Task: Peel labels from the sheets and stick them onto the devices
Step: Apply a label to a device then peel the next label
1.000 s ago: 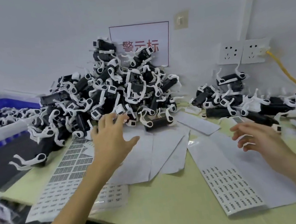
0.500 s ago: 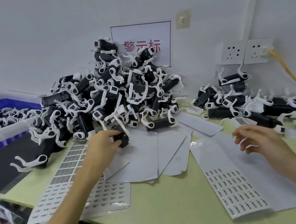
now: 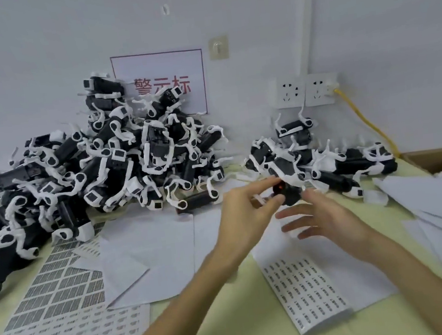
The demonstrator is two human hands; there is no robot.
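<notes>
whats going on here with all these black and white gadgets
A person is labelling devices. The left hand pinches one black device above the table, and the right hand, fingers spread, hovers beside it. A label sheet lies just below the hands; a big pile of devices sits at the wall.

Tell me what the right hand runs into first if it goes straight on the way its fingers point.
Most likely the black device that the left hand pinches: the right hand points its fingers leftward at it, with little gap showing. Depth is unclear, so it might meet the left hand first.
</notes>
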